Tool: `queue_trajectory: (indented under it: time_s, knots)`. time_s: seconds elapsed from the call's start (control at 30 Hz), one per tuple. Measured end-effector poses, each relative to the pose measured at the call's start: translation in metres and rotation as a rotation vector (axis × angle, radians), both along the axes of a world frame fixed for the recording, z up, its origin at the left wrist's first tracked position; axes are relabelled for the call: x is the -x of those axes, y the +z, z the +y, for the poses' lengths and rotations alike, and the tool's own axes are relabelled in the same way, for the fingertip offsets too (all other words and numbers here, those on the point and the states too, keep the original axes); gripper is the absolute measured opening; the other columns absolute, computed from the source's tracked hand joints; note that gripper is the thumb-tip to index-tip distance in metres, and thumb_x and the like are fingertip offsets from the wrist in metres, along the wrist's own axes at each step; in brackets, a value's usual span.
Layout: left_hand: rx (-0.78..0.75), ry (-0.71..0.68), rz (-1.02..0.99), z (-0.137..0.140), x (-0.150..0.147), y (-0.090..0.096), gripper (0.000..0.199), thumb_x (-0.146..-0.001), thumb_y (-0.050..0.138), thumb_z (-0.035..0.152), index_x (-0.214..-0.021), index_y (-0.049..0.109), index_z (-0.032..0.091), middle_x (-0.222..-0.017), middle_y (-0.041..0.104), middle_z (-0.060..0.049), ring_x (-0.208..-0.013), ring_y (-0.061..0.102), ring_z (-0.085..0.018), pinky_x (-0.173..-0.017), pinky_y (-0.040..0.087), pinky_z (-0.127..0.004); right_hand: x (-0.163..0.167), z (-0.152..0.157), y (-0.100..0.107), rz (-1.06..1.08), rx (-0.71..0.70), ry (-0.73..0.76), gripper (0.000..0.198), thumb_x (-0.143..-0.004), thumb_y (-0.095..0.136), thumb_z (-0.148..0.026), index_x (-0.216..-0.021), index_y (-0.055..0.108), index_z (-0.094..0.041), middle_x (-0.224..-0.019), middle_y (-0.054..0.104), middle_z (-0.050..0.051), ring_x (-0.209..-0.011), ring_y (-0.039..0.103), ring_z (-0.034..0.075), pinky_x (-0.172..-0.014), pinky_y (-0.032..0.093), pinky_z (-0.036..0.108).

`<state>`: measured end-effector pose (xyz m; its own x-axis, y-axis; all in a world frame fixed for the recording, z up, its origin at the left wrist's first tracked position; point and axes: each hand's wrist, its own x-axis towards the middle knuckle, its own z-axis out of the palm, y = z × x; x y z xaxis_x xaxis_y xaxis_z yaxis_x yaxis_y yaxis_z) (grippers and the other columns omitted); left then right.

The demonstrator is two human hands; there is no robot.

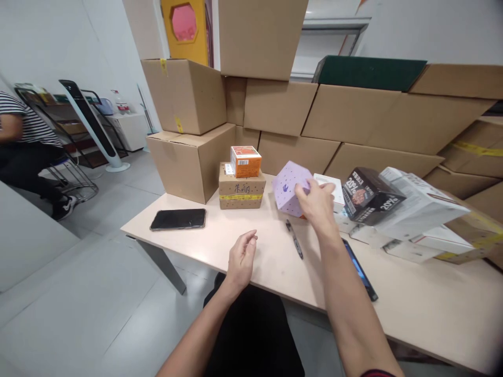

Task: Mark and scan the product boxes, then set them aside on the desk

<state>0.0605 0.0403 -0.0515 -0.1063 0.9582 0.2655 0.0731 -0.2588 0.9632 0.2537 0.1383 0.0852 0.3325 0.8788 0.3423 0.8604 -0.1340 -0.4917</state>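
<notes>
My right hand (317, 203) grips a small purple patterned box (286, 189) by its right side. The box is tilted over the table, with a bit of orange showing under its lower edge. Nothing is in my left hand (241, 260), which hovers by the table's near edge with loosely bent fingers and the thumb apart. Between the two hands lies a black pen (294, 239). Behind my left hand, an orange and white box (245, 161) rests on a small cardboard box (242, 189) with yellow tape and handwriting.
A black phone (178, 219) lies at the table's left, and a dark device with a lit screen (359, 269) is beside my right forearm. White boxes and a black box (371, 195) pile up on the right. Large cartons (281, 107) wall the back. A person (27, 136) sits far left.
</notes>
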Motion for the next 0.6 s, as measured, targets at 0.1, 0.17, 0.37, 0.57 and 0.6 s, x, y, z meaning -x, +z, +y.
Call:
queue_trajectory:
  time_s: [0.1, 0.17, 0.37, 0.57, 0.6]
  knots:
    - [0.007, 0.02, -0.084, 0.004, 0.0, -0.005, 0.043, -0.096, 0.05, 0.05, -0.123, 0.064, 0.019, -0.117, 0.068, -0.012, -0.111, 0.063, -0.023, -0.097, 0.051, -0.038, -0.026, -0.031, 0.003, 0.153, -0.246, 0.074, 0.055, -0.085, 0.054, -0.05, -0.131, 0.061, -0.021, -0.123, 0.042, 0.014, -0.119, 0.05, 0.03, -0.105, 0.038, 0.047]
    - [0.026, 0.042, -0.173, 0.007, 0.001, -0.008, 0.044, -0.094, 0.054, 0.051, -0.124, 0.064, 0.02, -0.12, 0.066, -0.012, -0.113, 0.062, -0.023, -0.096, 0.051, -0.038, -0.038, -0.054, -0.009, 0.262, -0.303, 0.161, 0.051, -0.082, 0.059, -0.05, -0.125, 0.065, -0.023, -0.12, 0.045, 0.011, -0.119, 0.052, 0.029, -0.103, 0.043, 0.047]
    - [0.051, 0.19, -0.325, 0.018, 0.016, -0.007, 0.049, -0.093, 0.055, 0.052, -0.133, 0.057, 0.025, -0.137, 0.056, -0.01, -0.123, 0.058, -0.024, -0.104, 0.047, -0.04, -0.032, -0.091, -0.071, 0.514, -0.227, 0.509, 0.05, -0.077, 0.069, -0.041, -0.124, 0.06, -0.027, -0.124, 0.044, 0.008, -0.109, 0.058, 0.025, -0.087, 0.056, 0.041]
    - [-0.056, 0.117, -0.146, 0.014, 0.029, 0.006, 0.048, -0.098, 0.043, 0.053, -0.118, 0.069, 0.018, -0.124, 0.067, -0.011, -0.119, 0.06, -0.025, -0.107, 0.044, -0.042, -0.019, -0.095, -0.082, 0.285, -0.207, 0.739, 0.056, -0.076, 0.07, -0.03, -0.131, 0.056, -0.03, -0.13, 0.044, 0.009, -0.127, 0.047, 0.027, -0.1, 0.051, 0.042]
    - [-0.068, 0.108, -0.118, 0.013, 0.029, 0.007, 0.048, -0.099, 0.042, 0.052, -0.117, 0.069, 0.017, -0.123, 0.068, -0.011, -0.117, 0.061, -0.025, -0.107, 0.044, -0.042, -0.02, -0.095, -0.081, 0.285, -0.186, 0.754, 0.058, -0.078, 0.069, -0.031, -0.134, 0.054, -0.03, -0.136, 0.042, 0.009, -0.131, 0.044, 0.027, -0.101, 0.05, 0.043]
